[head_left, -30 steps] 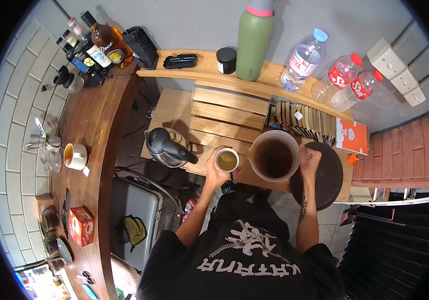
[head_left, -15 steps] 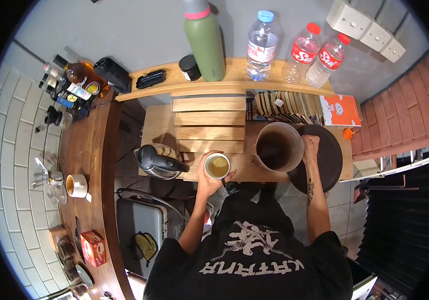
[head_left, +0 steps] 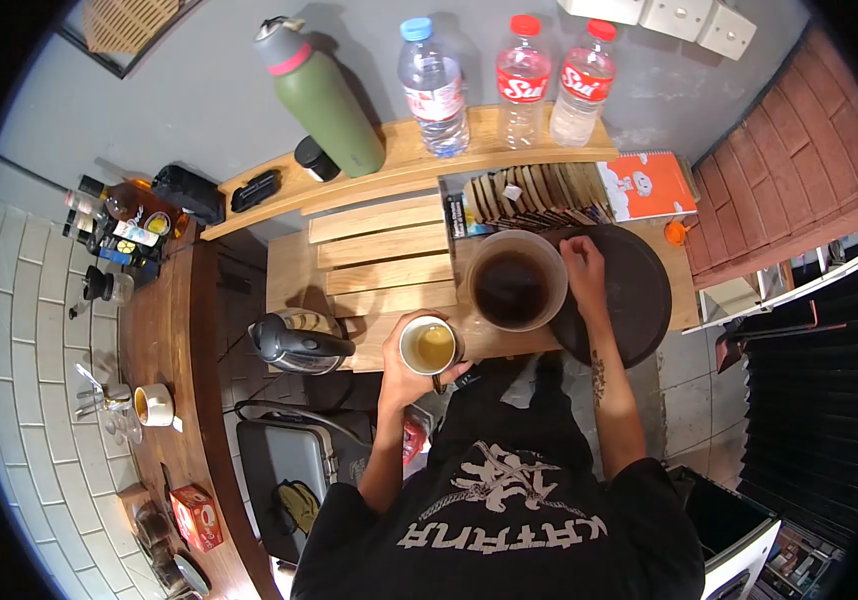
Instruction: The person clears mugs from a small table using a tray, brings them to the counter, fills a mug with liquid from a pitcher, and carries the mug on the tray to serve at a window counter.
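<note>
My left hand (head_left: 409, 378) is wrapped around a white mug (head_left: 411, 347) with yellowish liquid in it, held near the bench's front edge. Just to the right, a translucent plastic pitcher (head_left: 476, 318) stands upright with dark brown liquid inside. Against the pitcher's right side is my right hand (head_left: 583, 268), its fingers loosely stretched out; the handle is hidden there. Beneath that forearm lies a dark round tray (head_left: 639, 300).
An electric kettle (head_left: 299, 342) stands left of the slatted wood (head_left: 389, 248). Behind are books (head_left: 539, 192), an orange notebook (head_left: 646, 186), and a shelf (head_left: 399, 152) bearing a green flask (head_left: 329, 110) and water bottles (head_left: 436, 95). A side counter (head_left: 164, 340) holds another mug (head_left: 154, 405).
The pitcher has moved slightly left and looks more level. My right hand's fingers have loosened from a fist at its side. My left hand still holds the mug. The view has shifted.
</note>
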